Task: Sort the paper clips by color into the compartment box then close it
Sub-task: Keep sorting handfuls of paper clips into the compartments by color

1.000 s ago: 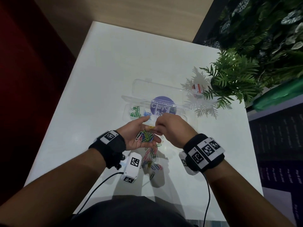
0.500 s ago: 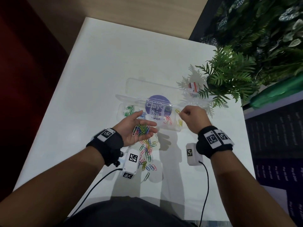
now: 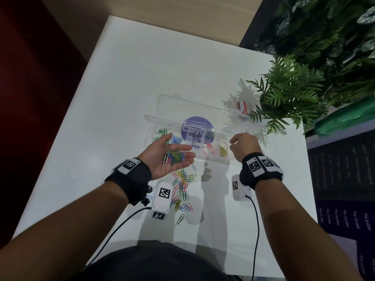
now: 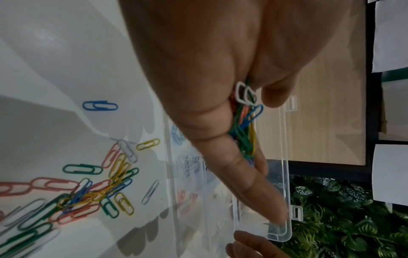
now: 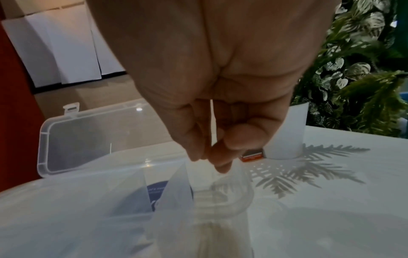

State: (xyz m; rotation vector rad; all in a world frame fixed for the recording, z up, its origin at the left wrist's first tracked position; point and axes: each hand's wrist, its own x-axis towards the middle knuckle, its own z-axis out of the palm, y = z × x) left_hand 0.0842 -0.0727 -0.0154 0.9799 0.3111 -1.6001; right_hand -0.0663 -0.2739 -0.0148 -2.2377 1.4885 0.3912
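Note:
A clear compartment box (image 3: pixel 151 129) lies open on the white table, its lid (image 3: pixel 182 104) folded back. Green (image 3: pixel 161 133), blue (image 3: pixel 176 139), white (image 3: pixel 192 141), red (image 3: pixel 210 148) and yellow clips (image 3: pixel 223 151) sit in separate compartments. My left hand (image 3: pixel 178 151) is palm up in front of the box, carrying a bunch of mixed clips (image 3: pixel 175 157) (image 4: pixel 245 122) on flat fingers. My right hand (image 3: pixel 231 145) (image 5: pixel 216 157) hovers over the yellow end with curled fingers and no clip visible in them. A loose pile of mixed clips (image 3: pixel 182 189) (image 4: pixel 99 192) lies nearer me.
A potted fern (image 3: pixel 284 94) in a white pot (image 5: pixel 287 131) stands at the back right, with a small red-and-white item (image 3: pixel 243 105) beside it. The table's right edge (image 3: pixel 304 151) runs close to my right hand. Cables trail from both wrists.
My right hand left the left palm with a yellow clip and moved right to the box's yellow end; the clip no longer shows in its fingers. The left hand stayed put.

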